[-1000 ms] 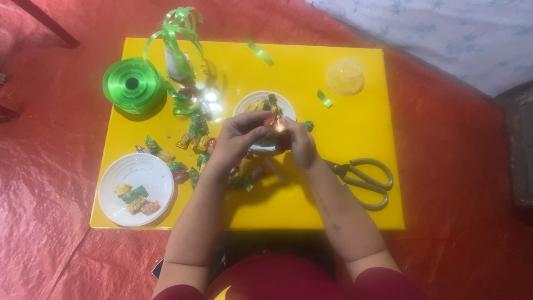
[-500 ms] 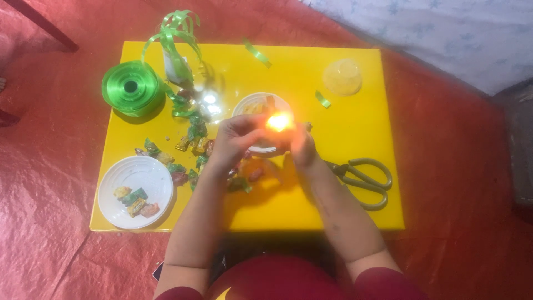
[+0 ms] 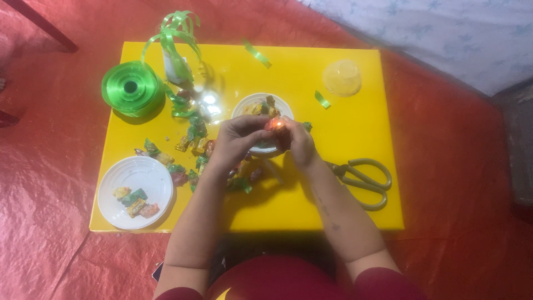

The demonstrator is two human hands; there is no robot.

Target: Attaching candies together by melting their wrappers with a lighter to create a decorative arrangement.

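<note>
Dimming since a moment ago, the small flame [image 3: 276, 123] is glowing at frame centre where the left hand [image 3: 236, 141] and right hand [image 3: 300, 145] are pinching together on a wrapped candy [image 3: 272, 125].

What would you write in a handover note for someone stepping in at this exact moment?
Left hand and right hand are together above the yellow table, fingers pinching a small glowing item; what it is cannot be told.
Under them: white plate with wrapped candies.
Left front: second white plate with four candies.
Loose candies lie strung between the plates.
Green ribbon roll at back left, scissors to the right, clear lid at back right.
Done: some candies plated. Left: the loose ones.
</note>
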